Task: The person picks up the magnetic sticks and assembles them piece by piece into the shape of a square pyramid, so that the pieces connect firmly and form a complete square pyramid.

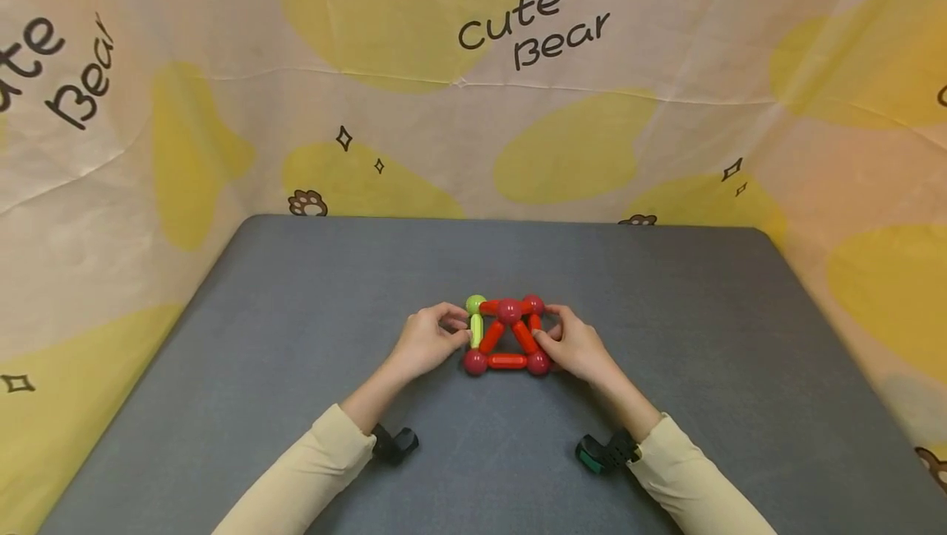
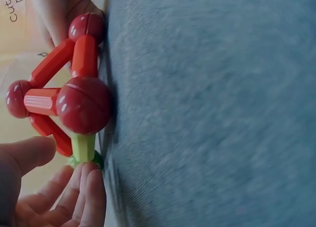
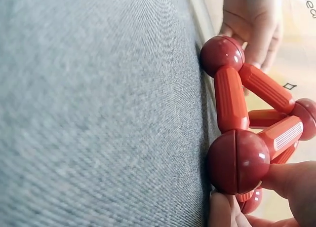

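Observation:
A small pyramid of magnetic sticks and balls [image 1: 507, 361] rests on the table. Its sticks are red except for one light green stick [image 1: 477, 330] on the left side. Dark red balls join the corners, with a green ball [image 1: 476, 305] at the far left corner and a red ball [image 1: 510, 311] on top. My left hand [image 1: 431, 341] is beside the green stick, thumb apart from the fairly straight fingers, whose tips reach the green end. On the opposite side my right hand [image 1: 577, 345] grips the pyramid's right edge between thumb and fingers; the red ball [image 3: 238, 162] partly hides those fingers.
The grey table [image 1: 507, 453] extends around the pyramid on every side. A printed cloth [image 1: 414, 116] with yellow patches hangs behind and along both sides. Black wrist devices [image 1: 395, 445] sit on both wrists, near the beige sleeves [image 1: 311, 469].

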Tool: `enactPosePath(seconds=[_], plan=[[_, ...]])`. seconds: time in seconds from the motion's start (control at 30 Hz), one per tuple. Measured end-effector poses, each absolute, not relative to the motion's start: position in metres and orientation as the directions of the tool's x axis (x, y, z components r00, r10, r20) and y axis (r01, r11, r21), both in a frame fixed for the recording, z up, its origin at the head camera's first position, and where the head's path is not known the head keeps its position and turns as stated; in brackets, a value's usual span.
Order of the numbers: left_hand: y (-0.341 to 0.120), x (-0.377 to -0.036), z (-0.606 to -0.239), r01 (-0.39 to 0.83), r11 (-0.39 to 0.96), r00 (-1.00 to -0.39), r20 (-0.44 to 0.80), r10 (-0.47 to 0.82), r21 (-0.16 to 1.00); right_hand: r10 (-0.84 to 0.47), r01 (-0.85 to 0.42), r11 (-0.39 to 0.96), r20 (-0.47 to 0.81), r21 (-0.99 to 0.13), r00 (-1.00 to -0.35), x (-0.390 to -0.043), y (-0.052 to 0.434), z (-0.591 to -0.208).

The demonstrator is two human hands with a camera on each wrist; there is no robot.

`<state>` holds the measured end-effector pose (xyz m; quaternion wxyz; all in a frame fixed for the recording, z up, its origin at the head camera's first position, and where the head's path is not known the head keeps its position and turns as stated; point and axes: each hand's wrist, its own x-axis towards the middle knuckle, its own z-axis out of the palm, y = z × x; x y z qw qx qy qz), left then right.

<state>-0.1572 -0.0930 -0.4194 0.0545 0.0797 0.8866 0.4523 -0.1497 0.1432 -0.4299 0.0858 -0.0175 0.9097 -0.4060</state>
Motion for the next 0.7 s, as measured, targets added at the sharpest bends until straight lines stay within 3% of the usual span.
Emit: enactPosePath(seconds=[0.7], plan=[[-0.081,-0.168,-0.427,0.040,0.553,-0.983,-0.065,0.169,0.832,-0.104,0.006,0.725,-0.118,-0.689,-0.987,-0.160,0.142,-0.428]])
